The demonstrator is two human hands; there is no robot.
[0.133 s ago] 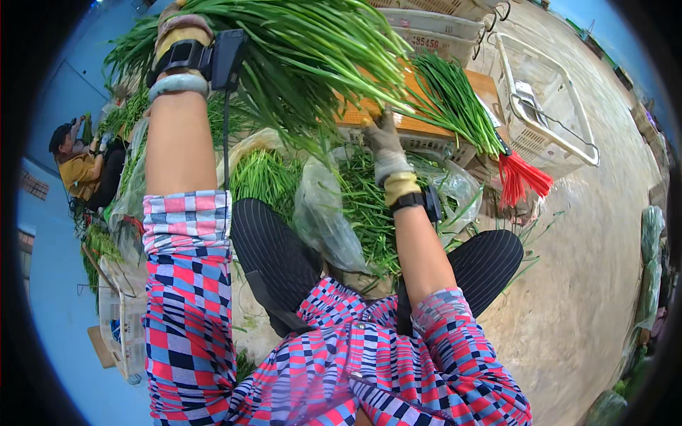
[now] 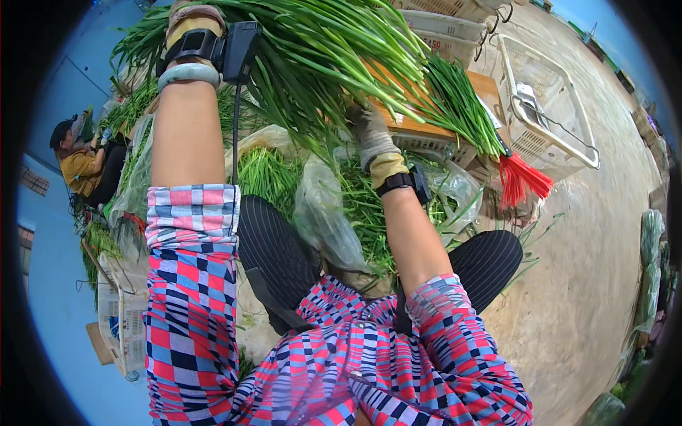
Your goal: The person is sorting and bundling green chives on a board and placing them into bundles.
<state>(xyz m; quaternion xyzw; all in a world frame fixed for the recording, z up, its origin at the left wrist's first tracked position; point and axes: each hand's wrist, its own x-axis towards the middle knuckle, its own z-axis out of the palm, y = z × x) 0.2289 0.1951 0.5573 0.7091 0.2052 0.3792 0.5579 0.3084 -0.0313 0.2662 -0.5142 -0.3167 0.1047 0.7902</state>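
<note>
Left hand (image 2: pixel 189 13), partly cut off, holds green stalks (image 2: pixel 312 42), fingers hidden.

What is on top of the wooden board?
On the board, toward the right, lies a small green bunch. The big bunch hides much of its left part; anything there cannot be seen.

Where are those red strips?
Right of centre in the head view, the red strips lie beside the pale ends of the small bunch, below the white crate.
</note>
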